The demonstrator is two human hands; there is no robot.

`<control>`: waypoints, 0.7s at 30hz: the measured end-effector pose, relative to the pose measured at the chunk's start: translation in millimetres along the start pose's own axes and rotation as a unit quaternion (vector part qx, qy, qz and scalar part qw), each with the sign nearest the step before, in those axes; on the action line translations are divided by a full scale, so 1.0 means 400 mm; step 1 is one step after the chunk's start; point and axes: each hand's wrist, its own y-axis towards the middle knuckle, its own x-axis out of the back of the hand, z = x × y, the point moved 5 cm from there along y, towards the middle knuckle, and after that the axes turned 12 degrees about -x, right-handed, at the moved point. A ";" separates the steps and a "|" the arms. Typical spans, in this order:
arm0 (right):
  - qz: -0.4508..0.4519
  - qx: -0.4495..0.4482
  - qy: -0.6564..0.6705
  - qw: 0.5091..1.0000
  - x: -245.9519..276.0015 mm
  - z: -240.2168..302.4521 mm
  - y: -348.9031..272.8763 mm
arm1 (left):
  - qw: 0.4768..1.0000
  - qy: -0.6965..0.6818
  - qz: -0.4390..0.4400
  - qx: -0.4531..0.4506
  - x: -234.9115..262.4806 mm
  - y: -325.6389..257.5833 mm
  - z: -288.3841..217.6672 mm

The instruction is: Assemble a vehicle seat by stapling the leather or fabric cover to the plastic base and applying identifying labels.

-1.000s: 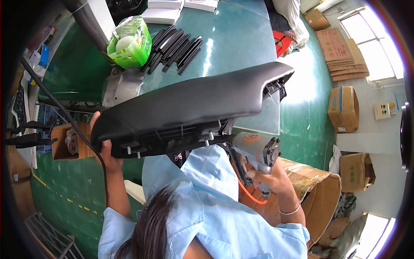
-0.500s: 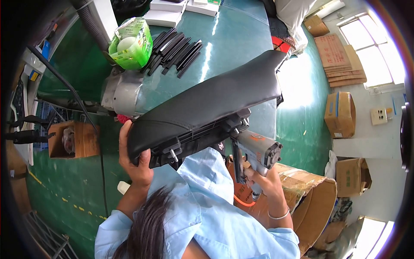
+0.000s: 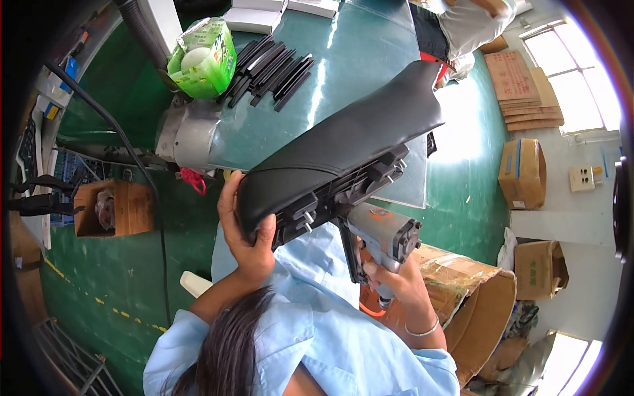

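A long black padded seat (image 3: 337, 142), leather-like on top, is tilted in front of me with its far right end raised. My left hand (image 3: 251, 241) grips its near left end, thumb at the underside and fingers over the outer edge. Metal bolts (image 3: 308, 222) stick out of black brackets on the underside. My right hand (image 3: 399, 280) is wrapped around the handle of a grey pneumatic staple gun (image 3: 383, 228). The gun's front end is at the seat's underside, between the brackets; whether it touches cannot be made out. An orange hose (image 3: 371, 310) shows below the gun.
On the green table (image 3: 290, 142) lie several black strips (image 3: 271, 72) beside a green plastic bag (image 3: 203, 59) holding something white. Another person (image 3: 472, 30) is at the far right. An open cardboard box (image 3: 472, 297) stands by my right arm. A black cable (image 3: 125, 135) hangs at left.
The seat and my left hand have moved to the right, and the seat is tilted more steeply. The staple gun has shifted slightly left, closer in under the seat. More of the other person shows.
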 end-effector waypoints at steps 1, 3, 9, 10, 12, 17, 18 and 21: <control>0.001 -0.031 -0.019 0.999 -0.002 -0.012 0.003 | 1.000 -0.001 0.006 -0.008 -0.005 -0.004 0.000; -0.006 -0.028 -0.037 0.999 0.002 -0.013 0.005 | 1.000 -0.002 0.009 -0.017 -0.016 0.002 0.006; 0.001 0.021 -0.006 1.000 -0.024 0.010 -0.023 | 0.999 -0.047 0.001 0.013 -0.064 0.008 0.016; -0.006 0.001 -0.017 1.000 -0.027 -0.002 -0.016 | 0.998 -0.055 0.006 0.011 -0.073 0.003 0.015; -0.016 -0.012 -0.037 0.999 -0.024 -0.016 -0.006 | 0.999 -0.047 0.016 -0.004 -0.084 0.007 0.021; 0.006 -0.015 -0.014 1.000 -0.045 -0.008 -0.024 | 0.995 -0.086 -0.014 0.042 -0.109 0.012 0.045; 0.019 -0.017 0.003 1.000 -0.054 -0.010 -0.031 | 0.993 -0.106 -0.021 0.048 -0.113 0.006 0.045; 0.023 -0.041 -0.005 0.999 -0.062 -0.022 -0.014 | 0.995 -0.093 -0.016 0.027 -0.122 0.013 0.045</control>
